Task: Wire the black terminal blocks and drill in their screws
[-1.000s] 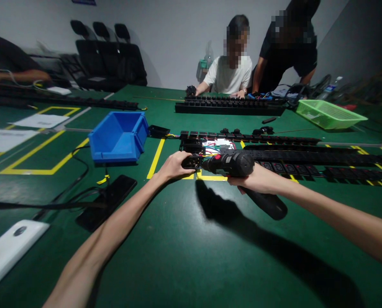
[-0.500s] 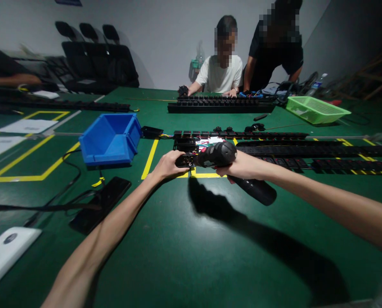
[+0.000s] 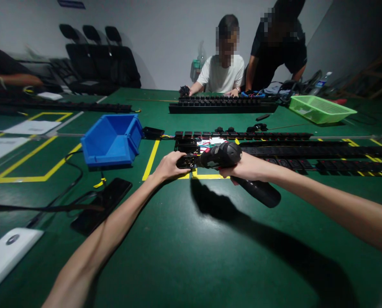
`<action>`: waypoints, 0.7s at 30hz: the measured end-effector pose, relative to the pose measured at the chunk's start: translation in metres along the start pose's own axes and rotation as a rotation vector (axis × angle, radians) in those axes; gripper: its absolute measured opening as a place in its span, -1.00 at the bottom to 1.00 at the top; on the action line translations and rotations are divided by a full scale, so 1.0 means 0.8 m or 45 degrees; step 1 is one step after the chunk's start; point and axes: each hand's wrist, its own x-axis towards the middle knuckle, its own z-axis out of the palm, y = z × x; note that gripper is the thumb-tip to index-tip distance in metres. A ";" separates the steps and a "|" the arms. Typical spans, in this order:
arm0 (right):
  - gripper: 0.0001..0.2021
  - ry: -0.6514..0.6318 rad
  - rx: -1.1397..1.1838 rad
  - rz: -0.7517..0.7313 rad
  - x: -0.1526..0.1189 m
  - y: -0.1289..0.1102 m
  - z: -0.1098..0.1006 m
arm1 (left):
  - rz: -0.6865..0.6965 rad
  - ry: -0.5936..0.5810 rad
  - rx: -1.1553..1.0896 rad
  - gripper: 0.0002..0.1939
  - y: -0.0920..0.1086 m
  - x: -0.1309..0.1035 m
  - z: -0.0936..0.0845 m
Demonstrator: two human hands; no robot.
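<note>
My right hand (image 3: 250, 166) is wrapped round a black cordless screwdriver (image 3: 221, 155), whose front end points left toward a small black part (image 3: 187, 161). Whether its tip touches the part I cannot tell. My left hand (image 3: 172, 166) grips that part by its left end, thumb in front and fingers behind. Just behind the part lie a white label and thin wires (image 3: 208, 143), beside the end of a long black segmented strip (image 3: 274, 136). More dark strips (image 3: 306, 150) run off to the right.
A blue bin (image 3: 109, 145) stands left of my hands, with a black phone (image 3: 104, 205), cables and a white power bank (image 3: 13, 252) nearer me. A green basket (image 3: 321, 111) sits at the back right. Across the table two people work behind a black strip (image 3: 223, 106); another person's arm shows far left.
The whole view has shifted slightly, so everything appears a little further right. Both hands keep their grip, and the screwdriver stays at the black part.
</note>
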 end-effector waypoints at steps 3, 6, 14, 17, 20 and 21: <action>-0.87 -0.006 0.012 -0.001 -0.001 0.000 -0.001 | 0.000 -0.002 0.001 -0.43 0.000 0.000 0.000; -0.84 -0.005 0.032 0.029 -0.002 -0.001 -0.002 | -0.002 -0.004 -0.002 -0.44 0.000 -0.001 -0.001; -0.68 -0.005 0.067 0.085 -0.001 -0.009 0.000 | -0.005 0.001 0.001 -0.42 -0.001 -0.001 0.000; -0.67 -0.021 0.046 0.084 -0.004 -0.013 -0.001 | 0.018 0.014 0.014 -0.42 -0.002 0.000 0.000; -0.65 -0.022 0.055 0.075 -0.008 -0.017 -0.004 | 0.033 0.019 0.017 -0.44 -0.001 0.000 0.000; -0.64 -0.018 0.062 0.079 -0.009 -0.018 -0.005 | 0.036 0.017 0.013 -0.44 -0.001 0.000 -0.001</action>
